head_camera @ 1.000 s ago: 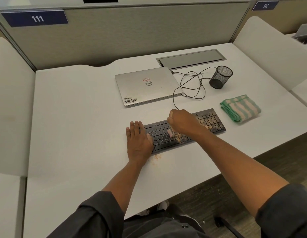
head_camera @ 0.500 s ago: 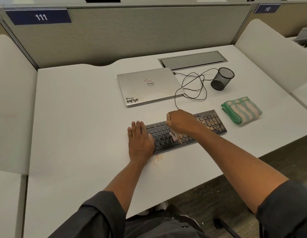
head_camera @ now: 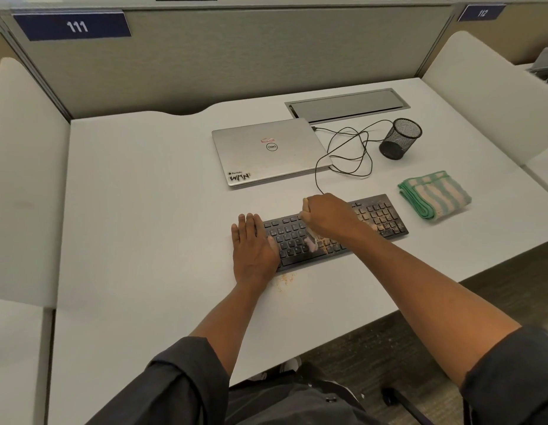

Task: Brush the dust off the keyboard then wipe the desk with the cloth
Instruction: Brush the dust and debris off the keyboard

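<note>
A black keyboard (head_camera: 380, 214) lies on the white desk (head_camera: 144, 210), with tan dust over its right half and middle keys. My right hand (head_camera: 326, 214) grips a small brush (head_camera: 311, 245) whose pale bristles touch the middle keys. My left hand (head_camera: 252, 248) lies flat with straight fingers on the keyboard's left end and the desk. A small patch of tan dust (head_camera: 283, 279) sits on the desk just in front of the keyboard. A folded green-and-cream striped cloth (head_camera: 435, 194) lies to the right of the keyboard.
A closed silver laptop (head_camera: 266, 151) lies behind the keyboard, with a looped black cable (head_camera: 349, 151) running from it. A black mesh pen cup (head_camera: 400, 138) stands at the back right, near a metal cable hatch (head_camera: 346, 104). Partition panels surround the desk.
My right hand has drawn the brush slightly down and toward me over the middle keys. My left hand has stayed put on the keyboard's left end.
</note>
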A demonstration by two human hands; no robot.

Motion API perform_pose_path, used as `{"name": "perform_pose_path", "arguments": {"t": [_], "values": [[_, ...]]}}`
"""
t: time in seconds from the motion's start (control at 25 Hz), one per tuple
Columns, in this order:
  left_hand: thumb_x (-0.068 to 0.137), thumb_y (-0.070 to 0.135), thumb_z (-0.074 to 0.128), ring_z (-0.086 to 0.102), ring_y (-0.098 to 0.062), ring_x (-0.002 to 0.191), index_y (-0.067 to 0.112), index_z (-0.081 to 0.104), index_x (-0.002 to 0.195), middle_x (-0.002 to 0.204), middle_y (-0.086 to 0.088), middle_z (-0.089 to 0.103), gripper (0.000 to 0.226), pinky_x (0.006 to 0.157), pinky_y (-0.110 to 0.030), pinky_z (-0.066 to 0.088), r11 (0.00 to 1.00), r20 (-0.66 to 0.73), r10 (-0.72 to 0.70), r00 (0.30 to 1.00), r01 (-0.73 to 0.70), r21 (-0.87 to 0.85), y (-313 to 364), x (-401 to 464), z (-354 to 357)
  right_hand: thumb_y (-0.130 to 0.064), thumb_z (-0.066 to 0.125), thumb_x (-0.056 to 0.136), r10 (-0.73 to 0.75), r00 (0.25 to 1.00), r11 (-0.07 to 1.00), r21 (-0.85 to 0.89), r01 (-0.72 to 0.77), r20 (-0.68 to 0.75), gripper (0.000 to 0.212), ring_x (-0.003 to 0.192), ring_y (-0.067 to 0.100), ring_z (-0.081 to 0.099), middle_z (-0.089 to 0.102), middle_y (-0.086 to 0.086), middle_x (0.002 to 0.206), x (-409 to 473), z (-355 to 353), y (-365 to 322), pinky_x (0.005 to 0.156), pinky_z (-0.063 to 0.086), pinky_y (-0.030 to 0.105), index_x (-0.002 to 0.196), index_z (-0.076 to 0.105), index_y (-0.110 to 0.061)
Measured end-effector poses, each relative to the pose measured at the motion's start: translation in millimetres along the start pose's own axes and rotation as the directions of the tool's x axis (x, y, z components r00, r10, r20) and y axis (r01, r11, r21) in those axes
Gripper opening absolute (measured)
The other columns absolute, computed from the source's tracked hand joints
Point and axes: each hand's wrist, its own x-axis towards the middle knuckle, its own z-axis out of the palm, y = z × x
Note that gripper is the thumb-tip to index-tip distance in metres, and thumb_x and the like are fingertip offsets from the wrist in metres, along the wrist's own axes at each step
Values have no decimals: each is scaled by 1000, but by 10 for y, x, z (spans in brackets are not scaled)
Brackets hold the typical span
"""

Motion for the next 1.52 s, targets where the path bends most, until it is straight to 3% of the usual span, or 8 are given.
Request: {"name": "perform_pose_path", "arguments": {"t": [0.12, 0.32, 0.52, 0.72, 0.92, 1.2, 1.28, 1.52], "values": [[102, 30, 33, 3, -32, 156, 0, 15, 159, 167, -18, 16, 67, 127, -44, -4, 1000, 6, -1, 1000, 1, 1, -2, 2, -9, -33, 48, 97, -2, 998, 997, 75, 7, -60, 22, 79, 22, 59, 64, 1, 82, -46, 15, -26, 68, 45, 34, 86, 57, -18], [102, 30, 33, 2, -31, 156, 0, 14, 159, 167, -18, 15, 67, 127, -44, -4, 1000, 13, -2, 1000, 1, 5, -2, 4, -6, -27, 45, 96, 16, 998, 999, -47, -13, 60, 24, 81, 26, 61, 60, 4, 81, -105, 4, -10, 70, 47, 36, 84, 57, -11], [102, 29, 33, 3, -32, 156, 0, 15, 159, 167, -18, 16, 67, 127, -44, -4, 1000, 7, 1, 1000, -1, 4, -2, 0, -10, -30, 46, 97, -14, 1000, 990, 143, 13, 6, 24, 80, 20, 61, 66, -1, 80, -109, -30, 6, 71, 48, 37, 76, 54, -23], [101, 28, 36, 7, -33, 156, -2, 20, 157, 165, -20, 21, 66, 127, -46, -1, 1000, -9, -1, 1000, 1, -12, -3, 13, 11, -28, 43, 99, 120, 993, 988, 101, -117, -24, 24, 77, 23, 61, 66, 2, 79, -142, -23, 242, 62, 41, 33, 84, 58, -17], [101, 29, 36, 6, -33, 156, -2, 19, 158, 165, -20, 20, 66, 127, -45, -3, 1000, -1, 5, 1000, -5, 6, -3, 5, 1, -28, 49, 99, 86, 996, 934, 348, -86, 17, 22, 76, 12, 67, 71, -5, 72, -176, -24, 241, 70, 50, 32, 86, 63, -19], [101, 29, 36, 7, -34, 155, -2, 19, 157, 165, -20, 21, 67, 127, -47, 0, 1000, 3, 5, 1000, -5, 0, -14, 12, 12, -31, 43, 98, 165, 980, 954, 271, -129, -114, 24, 77, 20, 65, 69, -3, 74, -232, 8, 358, 70, 52, 36, 83, 59, -21], [101, 29, 36, 8, -34, 155, -2, 20, 157, 165, -20, 21, 67, 127, -47, 1, 1000, -2, 5, 1000, -5, 3, -10, 6, 6, -30, 45, 98, 137, 987, 940, 325, -101, -89, 25, 76, 18, 67, 71, -3, 73, -255, 30, 334, 73, 53, 36, 80, 59, -22], [101, 29, 34, 7, -34, 155, -2, 19, 157, 165, -19, 21, 66, 127, -46, 0, 1000, 8, 4, 1000, -4, 13, -6, 12, -1, -32, 45, 99, 82, 996, 985, 154, -75, -41, 30, 77, 22, 65, 68, -1, 75, -262, 35, 323, 74, 53, 38, 69, 50, -27]]}}
